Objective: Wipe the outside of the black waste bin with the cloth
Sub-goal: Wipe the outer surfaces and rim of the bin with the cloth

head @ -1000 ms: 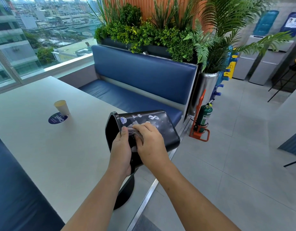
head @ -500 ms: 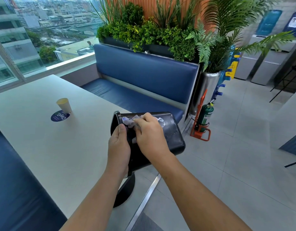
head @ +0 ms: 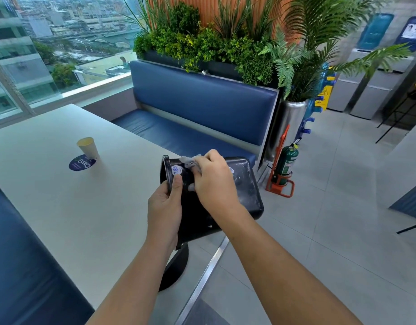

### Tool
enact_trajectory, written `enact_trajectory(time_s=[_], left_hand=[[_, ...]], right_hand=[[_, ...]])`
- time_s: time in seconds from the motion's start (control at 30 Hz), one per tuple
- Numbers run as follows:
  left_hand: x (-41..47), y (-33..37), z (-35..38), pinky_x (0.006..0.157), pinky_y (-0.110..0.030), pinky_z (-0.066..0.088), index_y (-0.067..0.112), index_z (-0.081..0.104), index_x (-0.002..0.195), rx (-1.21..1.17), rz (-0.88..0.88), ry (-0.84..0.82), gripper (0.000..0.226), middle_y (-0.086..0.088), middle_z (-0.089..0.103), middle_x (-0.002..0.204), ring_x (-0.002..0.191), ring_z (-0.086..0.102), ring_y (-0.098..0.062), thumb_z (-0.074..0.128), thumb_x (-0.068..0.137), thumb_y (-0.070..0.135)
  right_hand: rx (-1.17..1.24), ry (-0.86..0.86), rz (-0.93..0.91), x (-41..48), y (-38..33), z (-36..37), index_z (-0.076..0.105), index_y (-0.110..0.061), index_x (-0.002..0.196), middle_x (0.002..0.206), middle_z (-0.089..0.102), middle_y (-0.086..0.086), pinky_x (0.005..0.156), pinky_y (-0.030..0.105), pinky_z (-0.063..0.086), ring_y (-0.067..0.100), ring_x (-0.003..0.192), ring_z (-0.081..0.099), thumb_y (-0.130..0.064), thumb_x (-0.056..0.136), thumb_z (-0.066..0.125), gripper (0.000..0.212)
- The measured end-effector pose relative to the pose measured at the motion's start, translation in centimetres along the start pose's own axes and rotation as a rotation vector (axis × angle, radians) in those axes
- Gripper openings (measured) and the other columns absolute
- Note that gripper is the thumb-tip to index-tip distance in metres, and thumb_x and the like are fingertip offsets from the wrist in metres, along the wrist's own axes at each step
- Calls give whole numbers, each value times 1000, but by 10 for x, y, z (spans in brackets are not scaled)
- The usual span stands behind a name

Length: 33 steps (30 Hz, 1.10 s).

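Upward along the tilted black waste bin (head: pixel 245 184) went the right grip (head: pixel 214 181), pinching the cloth (head: pixel 187 160) near its rim; the left grip (head: pixel 166 205) clutched that rim at the bench (head: pixel 61 207)'s right edge.

Waste bin (head: pixel 245 184): looked like black plastic, glossy, with pale smears on its side.
Cloth (head: pixel 187 161): was soft grey fabric, crumpled and matt.
Table (head: pixel 73 207): had a smooth, matt, off-white top.
Cup (head: pixel 88 147): looked like pale paper, matt.
Bench (head: pixel 202 106): was blue, leather-like padding with a slight sheen.
Plant pot (head: pixel 289 123): was shiny silver metal.
Floor (head: pixel 331 207): was smooth grey tile.
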<state>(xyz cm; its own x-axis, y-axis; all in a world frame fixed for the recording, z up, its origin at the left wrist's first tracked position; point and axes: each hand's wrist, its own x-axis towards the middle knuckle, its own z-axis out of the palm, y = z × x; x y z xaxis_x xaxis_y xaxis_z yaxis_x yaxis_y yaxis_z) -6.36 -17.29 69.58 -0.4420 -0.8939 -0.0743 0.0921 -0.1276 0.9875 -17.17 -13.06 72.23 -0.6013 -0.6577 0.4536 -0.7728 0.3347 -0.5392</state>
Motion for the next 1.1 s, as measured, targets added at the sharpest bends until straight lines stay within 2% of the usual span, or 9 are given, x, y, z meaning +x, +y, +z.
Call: enact_trajectory(time_s=[0.13, 0.27, 0.43, 0.5, 0.6, 0.77, 0.87, 1.0, 1.1], left_hand=[[3, 1, -3, 80, -36, 59, 26, 83, 106, -29, 1, 8, 30, -1, 83, 100, 95, 76, -20, 60, 107, 46], [10, 4, -2, 97, -47, 61, 30, 77, 119, -70, -102, -88, 28, -4, 82, 115, 113, 76, -26, 51, 112, 38], [12, 1, 5, 103, -54, 58, 43, 72, 115, 12, -18, -42, 26, 1, 80, 114, 113, 75, -25, 47, 111, 47], [12, 1, 7, 101, -57, 58, 42, 70, 113, 35, 26, 5, 25, 3, 79, 114, 111, 74, -25, 48, 107, 53], [14, 3, 5, 90, -50, 61, 29, 66, 108, -33, 36, 88, 26, 0, 80, 103, 100, 75, -27, 49, 109, 49], [20, 0, -4, 100, -59, 57, 37, 67, 100, 44, 71, 154, 29, 1, 78, 106, 103, 74, -25, 50, 99, 60], [18, -1, -1, 97, -51, 56, 31, 61, 101, 129, 102, 211, 30, 4, 74, 103, 98, 69, -21, 45, 106, 55], [17, 2, 7, 85, -41, 52, 24, 57, 101, 191, 137, 279, 29, 4, 71, 99, 96, 67, -23, 42, 113, 45], [21, 4, 2, 82, -40, 50, 26, 55, 98, 211, 139, 289, 30, 3, 69, 98, 95, 66, -23, 40, 113, 47]], right_hand=[[28, -13, -17, -31, -4, -2, 69, -11, 110, 103, 51, 3, 80, 41, 50, 26, 95, 54, -16, 100, 57, 16], [53, -31, -45, -32, -15, 4, 70, -12, 115, 106, 53, 4, 80, 30, 44, 22, 100, 51, -20, 103, 56, 21], [4, -35, -14, -4, -9, 8, 67, -9, 111, 104, 49, 5, 81, 45, 51, 26, 98, 52, -17, 100, 57, 17], [-4, -3, -22, -11, -8, 10, 67, -11, 113, 105, 51, 5, 79, 44, 52, 26, 97, 53, -17, 100, 57, 17], [43, 17, -90, -47, -7, 17, 68, -11, 115, 102, 54, 5, 72, 44, 55, 27, 92, 57, -16, 101, 58, 18], [109, 85, -18, -63, 31, 6, 72, -9, 120, 98, 59, 2, 76, 42, 56, 22, 88, 60, -17, 102, 61, 22], [107, 135, 55, -47, 37, 6, 73, -11, 120, 97, 57, -1, 79, 39, 55, 17, 88, 58, -18, 102, 62, 22], [159, 130, -49, -60, 13, 18, 72, -8, 120, 97, 57, 4, 75, 41, 56, 23, 87, 60, -17, 103, 59, 23], [158, 86, -99, -78, 21, 13, 72, -10, 122, 97, 57, 0, 73, 30, 54, 16, 86, 57, -16, 102, 63, 23]])
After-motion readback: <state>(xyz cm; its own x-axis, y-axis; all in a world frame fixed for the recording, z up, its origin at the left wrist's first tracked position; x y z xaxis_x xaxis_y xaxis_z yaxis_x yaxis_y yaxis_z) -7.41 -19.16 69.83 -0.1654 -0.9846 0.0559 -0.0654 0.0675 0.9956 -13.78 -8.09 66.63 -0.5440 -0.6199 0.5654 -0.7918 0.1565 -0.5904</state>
